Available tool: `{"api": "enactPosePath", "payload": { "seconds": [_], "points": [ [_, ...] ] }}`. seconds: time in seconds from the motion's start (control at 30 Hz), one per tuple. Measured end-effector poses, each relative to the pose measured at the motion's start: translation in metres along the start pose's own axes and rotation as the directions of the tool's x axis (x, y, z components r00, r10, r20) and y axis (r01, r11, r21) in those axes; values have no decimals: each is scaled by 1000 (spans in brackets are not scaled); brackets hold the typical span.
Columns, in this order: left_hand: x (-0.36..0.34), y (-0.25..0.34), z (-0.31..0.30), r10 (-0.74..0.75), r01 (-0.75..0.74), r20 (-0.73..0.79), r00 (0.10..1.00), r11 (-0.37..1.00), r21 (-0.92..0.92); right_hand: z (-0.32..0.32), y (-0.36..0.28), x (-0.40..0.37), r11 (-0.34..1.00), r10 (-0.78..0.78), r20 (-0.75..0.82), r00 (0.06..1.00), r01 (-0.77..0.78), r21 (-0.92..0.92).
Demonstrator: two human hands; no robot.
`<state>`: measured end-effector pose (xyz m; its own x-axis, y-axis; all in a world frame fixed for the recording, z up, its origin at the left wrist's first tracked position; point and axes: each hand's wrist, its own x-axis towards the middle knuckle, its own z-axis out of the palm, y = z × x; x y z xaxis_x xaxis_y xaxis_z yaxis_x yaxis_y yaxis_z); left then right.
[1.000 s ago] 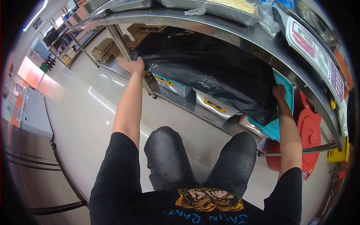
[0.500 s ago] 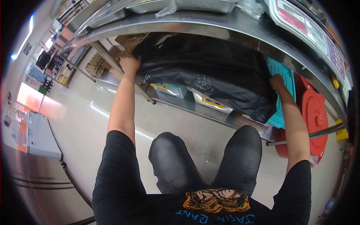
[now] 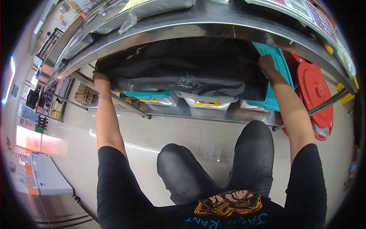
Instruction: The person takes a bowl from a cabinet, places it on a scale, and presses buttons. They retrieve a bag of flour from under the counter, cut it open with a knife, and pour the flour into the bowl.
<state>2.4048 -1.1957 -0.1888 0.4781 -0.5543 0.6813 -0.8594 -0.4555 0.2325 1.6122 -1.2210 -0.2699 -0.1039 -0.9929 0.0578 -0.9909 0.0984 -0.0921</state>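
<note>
So we've got the wide black plastic sheet [image 3: 183, 66] stretched out under the top of the long stainless steel table [image 3: 187, 30], draped over the clear plastic bins with teal lids [image 3: 200, 102] on that table's lower shelf [image 3: 225, 115]. Our left hand [image 3: 102, 82] has hold of the sheet's end by the table's left leg, though we can't tell how the fingertips sit. Our right hand [image 3: 267, 64] is clenched on the other end, beside the ribbed teal plastic panel [image 3: 281, 70] under the table's right side.

Compared with a second ago, our view has swung round, and the sheet's front edge runs more level under the table, where its right corner used to droop. More of the bins' fronts and teal lids shows below it too. Both our hands are still gripping. The round red plastic lid [image 3: 314, 86] is at the table's right end, same as before
</note>
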Motion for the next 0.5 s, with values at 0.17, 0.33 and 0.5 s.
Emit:
{"api": "enactPosePath", "payload": {
  "seconds": [0.17, 0.33, 0.5],
  "points": [
    [3, -24, 49, 250, -226, -38, 968, 923, 313, -1, 3, 23, 17, 139, 343, 929, -349, 937],
    [-20, 18, -2, 299, -326, -192, 935, 937, -126, -50, -11, -21, 511, 277, -4, 961, -144, 847],
    [-48, 43, -73, 425, -459, -178, 887, 851, -254, -50, 15, -56, 818, 181, -373, 910, 71, 571]
  ]
}}
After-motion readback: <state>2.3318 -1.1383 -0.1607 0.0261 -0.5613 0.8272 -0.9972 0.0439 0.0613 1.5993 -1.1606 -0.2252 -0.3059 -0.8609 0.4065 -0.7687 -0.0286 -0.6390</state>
